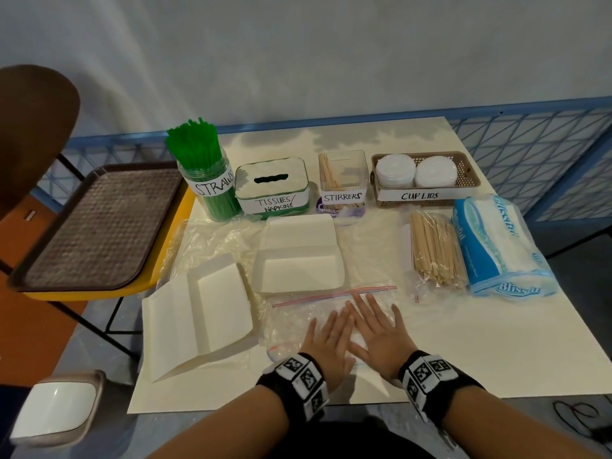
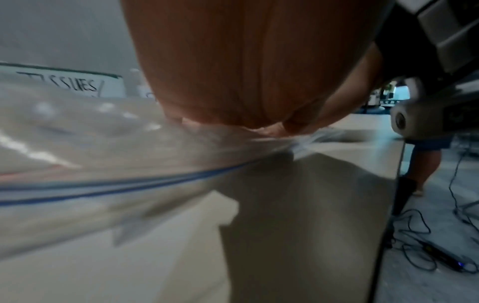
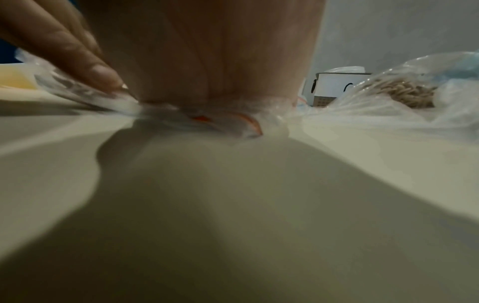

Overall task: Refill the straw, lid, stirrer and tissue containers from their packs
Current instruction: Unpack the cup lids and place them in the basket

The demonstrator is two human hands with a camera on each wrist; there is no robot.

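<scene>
Both hands lie flat, fingers straight, on a clear zip bag [image 1: 298,323] at the table's near edge. My left hand [image 1: 328,336] and right hand [image 1: 377,329] press it side by side. Along the back stand the straw jar [image 1: 207,180] full of green straws, the tissue box [image 1: 273,187], the stirrer container [image 1: 344,180] and the brown cup-lid basket [image 1: 463,180] with two white lid stacks. A bag of wooden stirrers [image 1: 433,250] and a blue tissue pack [image 1: 496,246] lie on the right. The wrist views show each palm on crinkled plastic [image 2: 129,155] [image 3: 90,92].
Two white paper trays [image 1: 298,260] [image 1: 205,313] lie in the middle and at the left on clear plastic. A brown serving tray [image 1: 99,226] rests on a yellow chair to the left. A blue railing [image 1: 530,137] runs behind the table. Cables [image 2: 427,242] lie on the floor.
</scene>
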